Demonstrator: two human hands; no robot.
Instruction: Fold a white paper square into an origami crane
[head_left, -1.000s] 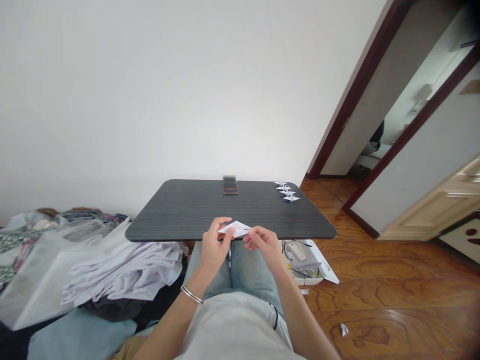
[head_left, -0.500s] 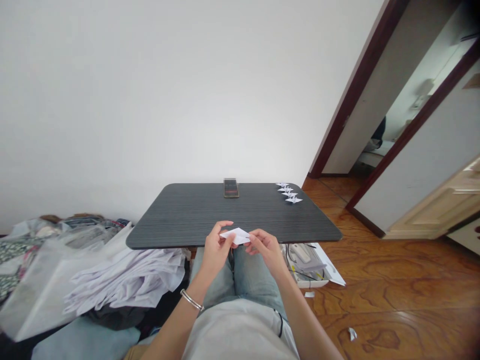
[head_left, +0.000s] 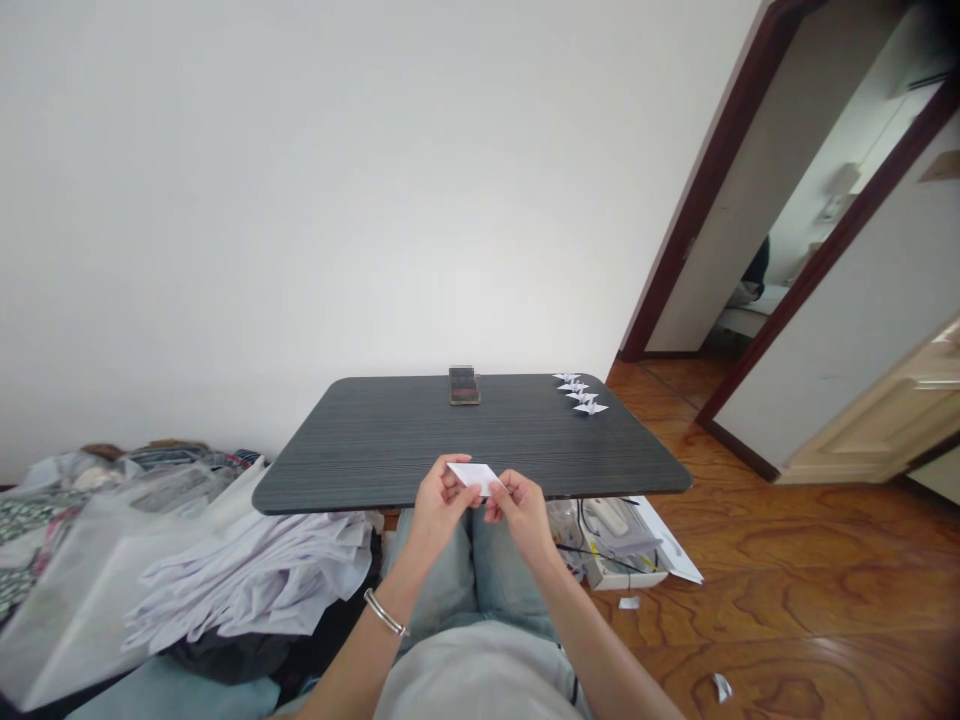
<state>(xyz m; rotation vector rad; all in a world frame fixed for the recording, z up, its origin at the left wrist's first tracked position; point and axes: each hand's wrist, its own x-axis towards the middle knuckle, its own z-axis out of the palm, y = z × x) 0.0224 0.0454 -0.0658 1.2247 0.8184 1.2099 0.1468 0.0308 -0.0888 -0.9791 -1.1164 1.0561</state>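
A small piece of folded white paper [head_left: 475, 475], diamond-like in outline, is held between both hands just above the front edge of the dark table [head_left: 390, 430]. My left hand [head_left: 441, 497] grips its left side, thumb on the near face and fingers behind. My right hand [head_left: 520, 505] pinches its lower right corner, the thumb close to the left thumb. The fingertips behind the paper are partly hidden. Several folded white paper cranes [head_left: 589, 408] stand in a row at the table's far right corner.
A phone [head_left: 464, 386] leans at the table's back edge. Left of the table lie heaped clothes and white cloth [head_left: 262, 575]. Under the right side sits a white box [head_left: 626, 575] with cables. Paper scraps [head_left: 722, 687] lie on the wooden floor [head_left: 810, 590].
The folded paper has turned, showing a broader flat face. My right hand has moved inward from its right tip to the lower corner. The whole view has shifted slightly.
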